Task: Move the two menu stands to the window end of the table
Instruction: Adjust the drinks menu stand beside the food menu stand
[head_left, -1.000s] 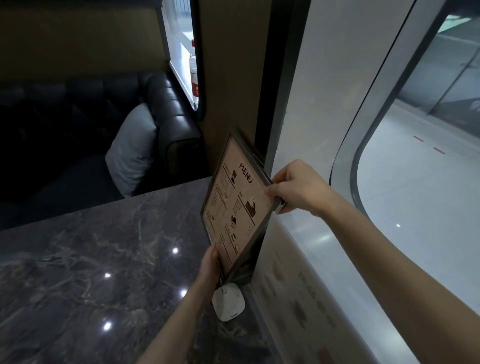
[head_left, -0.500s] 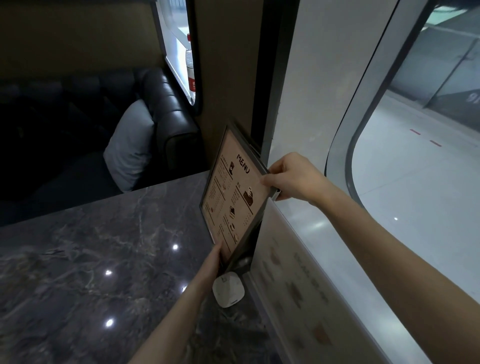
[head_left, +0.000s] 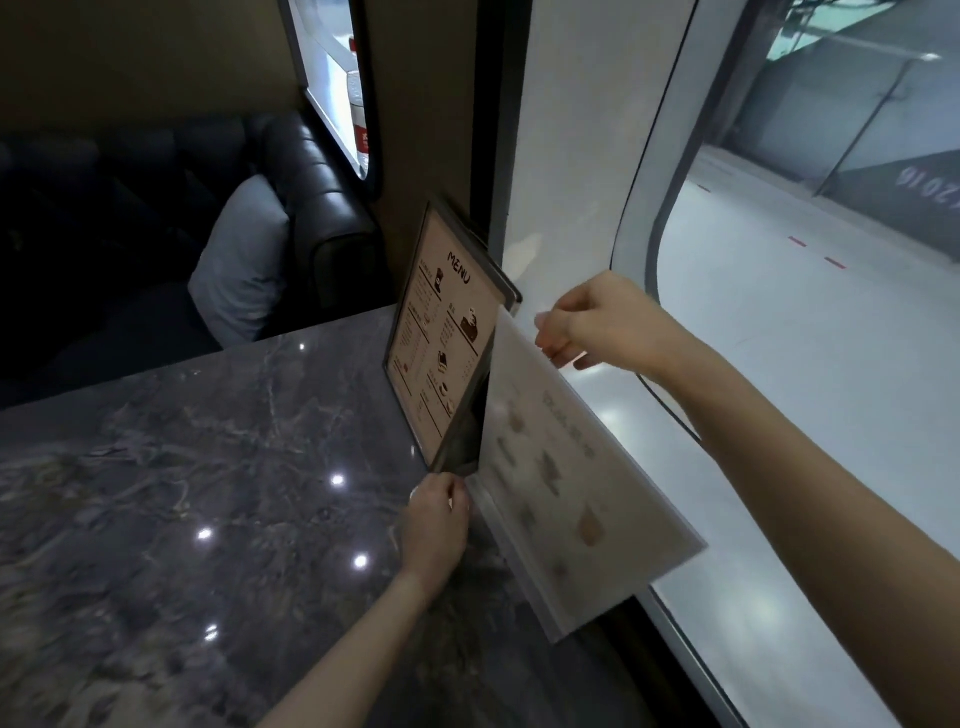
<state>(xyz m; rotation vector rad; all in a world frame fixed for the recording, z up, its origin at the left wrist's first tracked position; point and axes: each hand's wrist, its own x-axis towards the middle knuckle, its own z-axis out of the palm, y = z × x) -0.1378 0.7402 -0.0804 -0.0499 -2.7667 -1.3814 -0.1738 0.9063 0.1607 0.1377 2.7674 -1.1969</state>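
A dark-framed menu stand (head_left: 447, 332) with a beige "MENU" sheet stands upright at the window end of the marble table (head_left: 182, 493). My left hand (head_left: 436, 525) holds its near bottom corner with the fingertips. My right hand (head_left: 597, 322) is off the stand's top right corner, with its fingers loosely curled and nothing in them. It hovers over the top edge of a second, pale menu stand (head_left: 571, 467). That stand leans along the window sill just right of the dark one, its print faint and blurred.
The window (head_left: 805, 364) and its white sill run along the table's right edge. A dark pillar (head_left: 436, 130) rises behind the stands. Beyond the table's far edge is a black sofa (head_left: 311, 171) with a grey cushion (head_left: 244, 260).
My right hand has let go of the dark stand's top corner and moved right. The stand now sits lower and more upright. My left hand covers the small white disc seen earlier.
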